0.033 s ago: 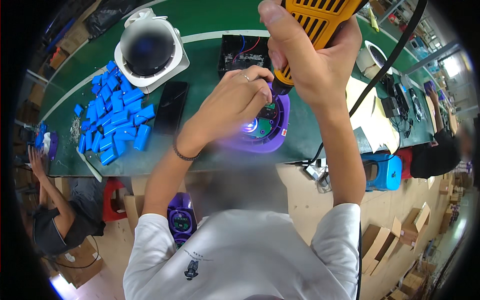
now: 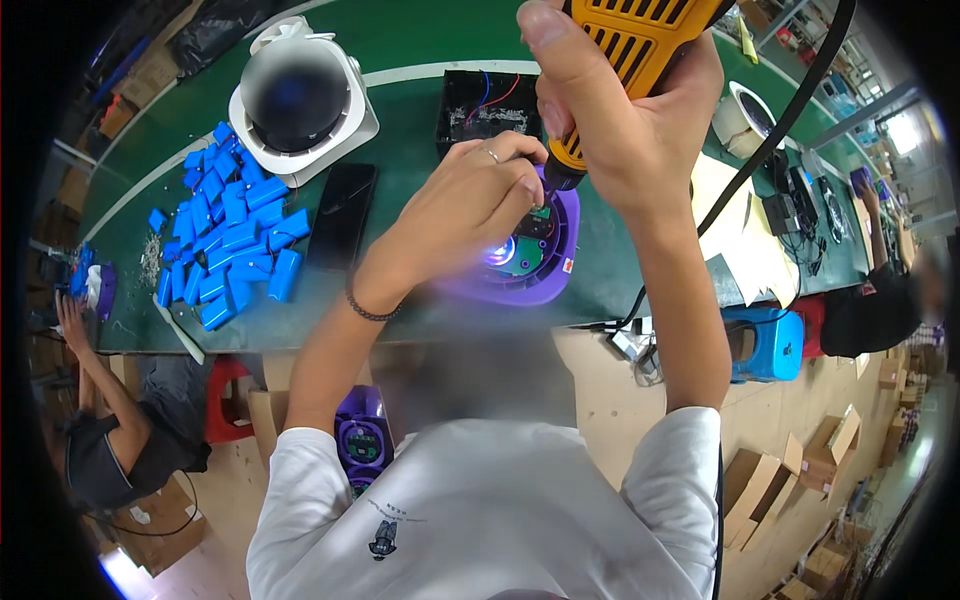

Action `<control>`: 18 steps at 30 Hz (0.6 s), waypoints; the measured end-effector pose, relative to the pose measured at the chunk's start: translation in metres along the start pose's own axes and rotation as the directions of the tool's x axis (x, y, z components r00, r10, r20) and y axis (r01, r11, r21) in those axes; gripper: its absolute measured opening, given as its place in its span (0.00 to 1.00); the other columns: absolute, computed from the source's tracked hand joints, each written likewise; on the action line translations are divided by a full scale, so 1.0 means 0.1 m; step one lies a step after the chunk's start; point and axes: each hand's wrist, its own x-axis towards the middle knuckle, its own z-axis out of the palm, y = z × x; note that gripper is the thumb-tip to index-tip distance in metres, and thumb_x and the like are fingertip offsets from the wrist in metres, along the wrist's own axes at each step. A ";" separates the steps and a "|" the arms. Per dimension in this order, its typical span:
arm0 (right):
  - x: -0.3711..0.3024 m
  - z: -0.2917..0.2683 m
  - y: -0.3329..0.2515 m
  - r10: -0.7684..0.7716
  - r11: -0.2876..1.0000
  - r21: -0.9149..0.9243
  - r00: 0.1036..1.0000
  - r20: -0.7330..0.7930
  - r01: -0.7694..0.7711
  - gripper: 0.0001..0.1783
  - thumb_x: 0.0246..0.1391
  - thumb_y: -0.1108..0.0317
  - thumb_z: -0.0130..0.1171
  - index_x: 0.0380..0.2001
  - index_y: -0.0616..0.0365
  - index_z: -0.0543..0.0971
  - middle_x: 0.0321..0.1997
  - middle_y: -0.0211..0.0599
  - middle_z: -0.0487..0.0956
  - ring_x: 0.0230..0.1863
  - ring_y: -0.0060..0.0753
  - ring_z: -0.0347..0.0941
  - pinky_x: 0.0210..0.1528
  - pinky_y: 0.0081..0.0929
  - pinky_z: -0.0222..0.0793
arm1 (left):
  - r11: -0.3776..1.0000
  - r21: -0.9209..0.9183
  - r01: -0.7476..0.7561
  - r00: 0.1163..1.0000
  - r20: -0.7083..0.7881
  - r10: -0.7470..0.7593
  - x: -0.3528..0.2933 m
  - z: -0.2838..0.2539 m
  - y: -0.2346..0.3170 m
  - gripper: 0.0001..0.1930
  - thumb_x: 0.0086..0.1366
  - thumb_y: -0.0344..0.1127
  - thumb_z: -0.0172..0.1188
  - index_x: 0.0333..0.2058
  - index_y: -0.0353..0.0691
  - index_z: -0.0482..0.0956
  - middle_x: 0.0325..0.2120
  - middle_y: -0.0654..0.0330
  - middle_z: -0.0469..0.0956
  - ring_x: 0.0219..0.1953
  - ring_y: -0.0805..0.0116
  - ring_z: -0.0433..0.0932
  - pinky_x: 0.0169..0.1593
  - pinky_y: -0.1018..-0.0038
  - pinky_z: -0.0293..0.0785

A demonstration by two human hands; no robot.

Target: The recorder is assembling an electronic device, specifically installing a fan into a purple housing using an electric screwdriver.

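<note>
My right hand (image 2: 645,150) is wrapped round a yellow and black power screwdriver (image 2: 632,45), its black nose tilted down to the left. Below the nose, on the green bench, lies a round purple housing (image 2: 568,235) with a green circuit board (image 2: 527,258) inside and a bright light glowing at its left. My left hand (image 2: 450,205) reaches over the housing, its fingers pinched together beside the tool's nose. Whatever those fingertips hold is hidden. The left side of the housing is covered by my left hand.
A heap of blue battery packs (image 2: 235,235), a black phone (image 2: 342,215) and a white device (image 2: 358,110) are at left. Behind my left hand stands a black box (image 2: 455,110) with wires. A black cord (image 2: 780,125) hangs at right, near yellow paper (image 2: 722,215). Co-workers sit on both sides.
</note>
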 end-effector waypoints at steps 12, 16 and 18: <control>0.02 -0.06 -0.04 -0.035 0.999 -0.025 0.999 -0.018 0.034 0.18 0.56 0.73 0.68 0.47 0.66 0.74 0.29 0.30 0.79 0.25 0.18 0.75 0.29 0.17 0.71 | 0.999 -0.030 0.021 0.998 0.067 -0.019 0.02 -0.04 0.01 0.20 0.75 0.39 0.43 0.31 0.36 0.82 0.49 0.51 0.77 0.54 0.53 0.74 0.65 0.59 0.60; 0.19 0.23 -0.67 0.581 0.748 -0.161 0.752 -0.313 -0.644 0.14 0.55 0.72 0.68 0.42 0.65 0.76 0.27 0.30 0.79 0.24 0.19 0.75 0.28 0.17 0.72 | 0.998 -0.056 0.018 0.998 0.055 -0.015 0.00 -0.06 0.04 0.19 0.75 0.39 0.43 0.32 0.36 0.81 0.49 0.51 0.76 0.56 0.52 0.72 0.66 0.59 0.58; 0.16 0.00 -0.28 0.273 0.943 -0.165 0.955 -0.118 -0.290 0.13 0.55 0.72 0.68 0.40 0.65 0.77 0.26 0.31 0.79 0.24 0.19 0.75 0.27 0.18 0.72 | 0.997 -0.072 -0.004 0.999 0.046 0.007 0.04 -0.02 0.04 0.19 0.75 0.39 0.43 0.32 0.36 0.80 0.49 0.52 0.76 0.56 0.52 0.72 0.66 0.59 0.58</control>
